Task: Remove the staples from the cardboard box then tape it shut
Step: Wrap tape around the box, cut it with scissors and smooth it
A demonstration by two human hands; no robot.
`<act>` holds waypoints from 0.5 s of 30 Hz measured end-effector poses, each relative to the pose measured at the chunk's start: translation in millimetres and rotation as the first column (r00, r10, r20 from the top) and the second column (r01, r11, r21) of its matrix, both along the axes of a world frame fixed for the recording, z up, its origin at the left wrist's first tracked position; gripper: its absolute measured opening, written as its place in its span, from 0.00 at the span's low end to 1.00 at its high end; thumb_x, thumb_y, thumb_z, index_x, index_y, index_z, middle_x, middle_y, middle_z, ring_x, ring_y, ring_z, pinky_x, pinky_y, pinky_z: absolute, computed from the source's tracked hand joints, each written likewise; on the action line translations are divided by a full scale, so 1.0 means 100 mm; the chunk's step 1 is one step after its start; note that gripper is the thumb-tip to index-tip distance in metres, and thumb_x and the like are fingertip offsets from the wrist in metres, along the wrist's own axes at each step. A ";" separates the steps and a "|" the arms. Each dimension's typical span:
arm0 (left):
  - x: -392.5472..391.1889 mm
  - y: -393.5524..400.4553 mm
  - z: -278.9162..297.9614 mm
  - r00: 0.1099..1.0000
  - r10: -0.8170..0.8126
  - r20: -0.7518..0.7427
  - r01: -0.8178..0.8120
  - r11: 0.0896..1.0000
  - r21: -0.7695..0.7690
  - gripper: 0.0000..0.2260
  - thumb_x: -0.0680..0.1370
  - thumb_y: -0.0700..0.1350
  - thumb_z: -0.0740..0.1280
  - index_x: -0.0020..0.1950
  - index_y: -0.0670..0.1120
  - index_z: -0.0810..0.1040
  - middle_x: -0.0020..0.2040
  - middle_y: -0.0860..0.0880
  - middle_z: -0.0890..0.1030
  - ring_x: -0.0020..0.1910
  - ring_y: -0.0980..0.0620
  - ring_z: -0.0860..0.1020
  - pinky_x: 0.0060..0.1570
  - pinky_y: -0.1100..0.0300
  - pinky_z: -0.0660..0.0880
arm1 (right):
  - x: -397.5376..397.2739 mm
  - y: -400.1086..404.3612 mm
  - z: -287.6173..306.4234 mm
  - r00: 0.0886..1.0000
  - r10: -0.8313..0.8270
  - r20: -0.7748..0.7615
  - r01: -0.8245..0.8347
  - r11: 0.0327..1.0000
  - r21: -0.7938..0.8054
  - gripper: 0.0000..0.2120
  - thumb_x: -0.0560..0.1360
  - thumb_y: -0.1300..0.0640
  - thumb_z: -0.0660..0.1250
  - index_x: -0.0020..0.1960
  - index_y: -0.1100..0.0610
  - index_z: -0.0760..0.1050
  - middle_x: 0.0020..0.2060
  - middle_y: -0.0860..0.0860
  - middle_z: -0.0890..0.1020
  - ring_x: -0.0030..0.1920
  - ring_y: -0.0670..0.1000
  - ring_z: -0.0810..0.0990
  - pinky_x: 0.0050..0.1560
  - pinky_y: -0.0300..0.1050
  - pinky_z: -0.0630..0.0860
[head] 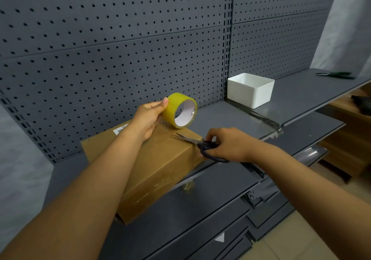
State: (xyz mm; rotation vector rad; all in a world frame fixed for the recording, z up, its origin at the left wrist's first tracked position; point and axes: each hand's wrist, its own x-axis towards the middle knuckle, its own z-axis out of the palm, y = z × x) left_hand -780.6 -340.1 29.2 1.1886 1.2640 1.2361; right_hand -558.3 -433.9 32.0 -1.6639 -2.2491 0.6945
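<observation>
**Taping stage: cut at the box's far end**

Your left hand (149, 119) grips the tape roll (180, 110) at centre frame, fingers curled round its rim, apparently holding it up off the cardboard box (152, 169) to keep a run of tape taut. Your right hand (224, 144) holds the scissors (200, 144), fingers through the dark loops, blades parted and pointing left over the box's far top edge, judged ready for the cut. The box lies closed on the grey shelf (220, 119), lower centre. Glossy tape appears to run along its top and side. A white label (120, 129) shows beside your left wrist; its print is unreadable. A white bin (251, 91) and green-handled pliers (337, 75) sit upper right.
</observation>
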 end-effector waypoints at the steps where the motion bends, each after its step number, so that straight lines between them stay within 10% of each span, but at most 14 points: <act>1: 0.00 0.00 0.00 1.000 -0.001 0.003 0.001 1.000 -0.001 0.23 0.75 0.52 0.69 0.66 0.41 0.75 0.60 0.44 0.81 0.60 0.47 0.78 0.67 0.49 0.70 | -0.06 0.00 0.02 1.000 -0.011 0.012 0.011 1.000 -0.001 0.18 0.71 0.41 0.70 0.54 0.52 0.75 0.46 0.50 0.79 0.44 0.50 0.77 0.43 0.43 0.74; 15: 0.03 -0.01 0.00 0.999 0.010 0.036 -0.010 1.000 -0.004 0.21 0.77 0.49 0.67 0.66 0.40 0.74 0.61 0.44 0.80 0.61 0.48 0.78 0.67 0.52 0.69 | -0.45 0.05 0.18 0.993 -0.070 0.096 0.071 0.997 -0.012 0.21 0.73 0.43 0.68 0.54 0.56 0.64 0.42 0.52 0.74 0.35 0.47 0.73 0.31 0.40 0.70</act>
